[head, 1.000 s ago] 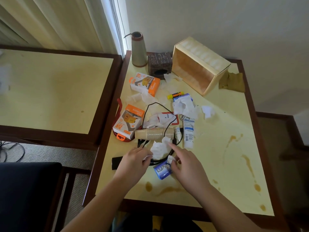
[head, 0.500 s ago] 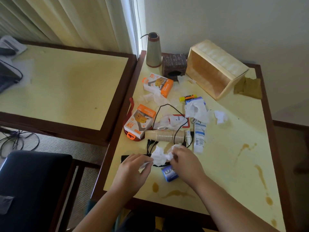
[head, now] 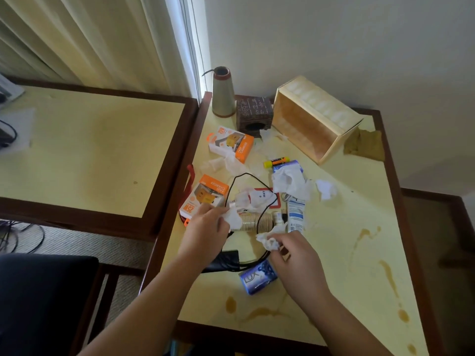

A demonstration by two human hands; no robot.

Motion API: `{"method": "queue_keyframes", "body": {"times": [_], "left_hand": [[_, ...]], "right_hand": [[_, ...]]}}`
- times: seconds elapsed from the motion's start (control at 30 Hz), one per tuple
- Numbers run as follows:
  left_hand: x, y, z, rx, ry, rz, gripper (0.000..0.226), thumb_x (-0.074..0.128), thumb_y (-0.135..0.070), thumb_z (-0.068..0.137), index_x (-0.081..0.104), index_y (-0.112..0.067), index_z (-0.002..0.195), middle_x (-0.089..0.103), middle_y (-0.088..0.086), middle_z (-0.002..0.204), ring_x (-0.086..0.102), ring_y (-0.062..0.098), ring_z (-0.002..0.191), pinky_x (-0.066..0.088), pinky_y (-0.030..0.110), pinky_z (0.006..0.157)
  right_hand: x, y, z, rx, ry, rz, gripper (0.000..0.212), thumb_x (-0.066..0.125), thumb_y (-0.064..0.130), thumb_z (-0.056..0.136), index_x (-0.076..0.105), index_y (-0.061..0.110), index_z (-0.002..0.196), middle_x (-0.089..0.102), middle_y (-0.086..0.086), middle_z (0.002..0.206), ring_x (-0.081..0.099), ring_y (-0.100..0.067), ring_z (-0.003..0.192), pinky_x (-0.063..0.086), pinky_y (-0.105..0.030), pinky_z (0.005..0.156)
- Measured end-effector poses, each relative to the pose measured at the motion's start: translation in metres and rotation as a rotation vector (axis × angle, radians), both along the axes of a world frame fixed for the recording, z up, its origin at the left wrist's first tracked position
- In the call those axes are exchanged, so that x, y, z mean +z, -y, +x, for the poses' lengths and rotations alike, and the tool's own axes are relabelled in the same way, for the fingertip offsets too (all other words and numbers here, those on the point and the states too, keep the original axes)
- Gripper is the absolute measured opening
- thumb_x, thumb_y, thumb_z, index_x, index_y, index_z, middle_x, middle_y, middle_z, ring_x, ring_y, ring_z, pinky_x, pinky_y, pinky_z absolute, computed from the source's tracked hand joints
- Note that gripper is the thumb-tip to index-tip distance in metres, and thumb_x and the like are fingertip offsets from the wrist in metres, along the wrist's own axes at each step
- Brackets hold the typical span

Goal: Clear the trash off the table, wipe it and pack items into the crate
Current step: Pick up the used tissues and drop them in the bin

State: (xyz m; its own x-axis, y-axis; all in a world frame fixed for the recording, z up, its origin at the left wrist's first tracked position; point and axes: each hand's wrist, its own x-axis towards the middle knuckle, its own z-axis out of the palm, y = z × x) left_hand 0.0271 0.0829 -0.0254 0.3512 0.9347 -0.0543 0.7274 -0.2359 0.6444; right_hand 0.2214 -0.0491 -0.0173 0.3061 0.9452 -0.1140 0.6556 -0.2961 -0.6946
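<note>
We see both hands over the cluttered table [head: 341,253], each w/ a bit of trash. Left hand [head: 205,235] has its fingers curled shut around a crumpled white tissue [head: 232,218], which pokes out just past the fingertips and touches the end of a stack of paper cups [head: 254,222] lying on its side. Right hand [head: 295,263] pinches a second tissue wad [head: 267,241] between thumb and fingers, closed narrow on it, held just beside the cups' other end.

A black cable [head: 246,176] loops out beyond the left fingers, over the cups, and back round under the right fingertips. A blue soap bar [head: 257,278] sits near the right thumb, towards us. A black flat item [head: 223,260] lies under the left wrist; can't tell what it is.

Just beyond the left knuckles: an orange charger box [head: 205,196]. A second charger box [head: 231,145] lies further out. More loose tissues [head: 290,181] are beyond the right fingers, w/ a white-blue tube [head: 295,214] just past them and a yellow marker [head: 276,162] further on.

The crate [head: 316,119] lies tipped on its side, open face towards us, well apart from both hands at the far edge. A brownish cloth [head: 365,145] lies beside it, to the right. Brown spill stains [head: 385,273] mark the tabletop right of the right hand and near the front edge.
</note>
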Motion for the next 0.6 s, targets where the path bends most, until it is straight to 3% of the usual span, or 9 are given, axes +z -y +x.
{"method": "queue_keyframes", "body": {"times": [0.13,0.33,0.47,0.6], "left_hand": [[-0.009,-0.030,0.020,-0.116,-0.082,0.008,0.026,0.068,-0.024,0.101,0.072,-0.012,0.124,0.060,0.003,0.122,0.061,0.023,0.103,0.055,0.031,0.085],[-0.019,-0.052,0.042,-0.302,-0.297,-0.066,0.021,0.065,-0.029,0.103,0.069,-0.019,0.121,0.056,-0.002,0.130,0.057,0.020,0.116,0.048,0.030,0.093],[-0.025,-0.058,0.052,-0.220,-0.349,-0.204,0.023,0.058,-0.030,0.104,0.059,-0.021,0.125,0.060,0.004,0.108,0.061,0.019,0.089,0.052,0.032,0.067],[-0.024,-0.058,0.055,-0.155,-0.338,-0.212,0.020,0.060,-0.029,0.104,0.058,-0.025,0.123,0.060,0.004,0.106,0.060,0.017,0.083,0.057,0.033,0.069]], "right_hand": [[-0.002,-0.001,0.003,0.000,0.040,0.019,0.019,0.065,0.016,0.095,0.072,0.027,0.109,0.057,0.016,0.097,0.054,-0.005,0.088,0.038,-0.019,0.068],[-0.005,0.009,0.009,-0.034,-0.002,-0.012,0.023,0.060,0.023,0.098,0.072,0.035,0.114,0.057,0.020,0.100,0.055,-0.003,0.093,0.039,-0.015,0.076],[-0.001,0.010,0.012,0.014,-0.002,-0.026,0.030,0.058,0.024,0.099,0.072,0.042,0.119,0.058,0.022,0.105,0.055,-0.002,0.098,0.045,-0.017,0.082],[0.005,0.010,0.011,0.021,0.016,0.020,0.031,0.058,0.020,0.099,0.073,0.041,0.116,0.054,0.028,0.102,0.053,0.002,0.093,0.038,-0.009,0.080]]}}
